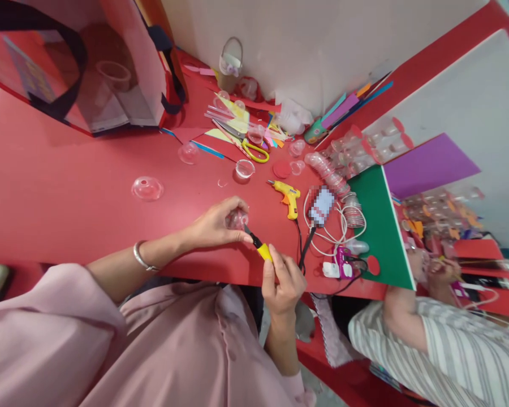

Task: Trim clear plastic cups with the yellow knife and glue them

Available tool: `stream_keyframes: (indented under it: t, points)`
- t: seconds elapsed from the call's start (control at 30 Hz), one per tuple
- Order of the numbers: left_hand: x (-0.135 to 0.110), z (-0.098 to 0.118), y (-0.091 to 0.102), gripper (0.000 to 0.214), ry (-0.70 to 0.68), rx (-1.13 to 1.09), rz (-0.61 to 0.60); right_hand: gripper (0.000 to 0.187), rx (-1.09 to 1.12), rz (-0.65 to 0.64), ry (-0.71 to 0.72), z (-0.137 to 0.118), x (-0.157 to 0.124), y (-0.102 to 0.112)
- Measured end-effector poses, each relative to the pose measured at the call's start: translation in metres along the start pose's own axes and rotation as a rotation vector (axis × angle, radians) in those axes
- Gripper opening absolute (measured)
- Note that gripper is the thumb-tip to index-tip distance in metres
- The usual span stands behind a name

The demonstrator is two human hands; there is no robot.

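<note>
My left hand [220, 220] is closed around a small clear plastic cup [239, 218], partly hidden by the fingers. In my right hand [284, 280] is a yellow-handled tool [263, 250] with a black neck and a thin grey tip. That tip meets the cup's right side, close to my left thumb; whether it pierces the plastic I cannot tell. Just right of the hands lies a yellow glue gun [288, 198]. Beyond them stands another clear cup [245, 169], and a clear dome lid with a hole [147, 188] rests to the left.
Yellow-handled scissors [254, 150] lie among paper strips at the back. Right of the glue gun are a phone [322, 204], white cables, stacked clear cups [328, 169] and a purple plug adapter [344, 263]. A green divider [379, 226] separates a co-worker in striped clothing [449, 333]. A large bag [123, 113] stands left.
</note>
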State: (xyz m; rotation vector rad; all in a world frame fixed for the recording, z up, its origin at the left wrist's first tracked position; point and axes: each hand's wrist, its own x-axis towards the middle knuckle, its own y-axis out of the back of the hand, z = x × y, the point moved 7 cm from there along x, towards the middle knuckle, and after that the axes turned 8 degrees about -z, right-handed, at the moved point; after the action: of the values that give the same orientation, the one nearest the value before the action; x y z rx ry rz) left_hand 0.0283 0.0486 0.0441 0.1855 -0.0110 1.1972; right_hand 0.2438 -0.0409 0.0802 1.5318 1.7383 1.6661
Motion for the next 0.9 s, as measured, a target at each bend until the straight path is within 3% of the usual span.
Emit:
stream_keyframes:
  t: [0.67,0.9]
  points:
    - [0.0023,0.0042,-0.0016,0.05,-0.025,0.128,-0.059,0.044,-0.139,0.027,0.064,-0.0044,0.0045,0.0084]
    - [0.0027,0.0051,0.0019,0.06,0.0,0.124,-0.04,0.045,-0.044,0.005,0.037,-0.0005,0.0047,0.0069]
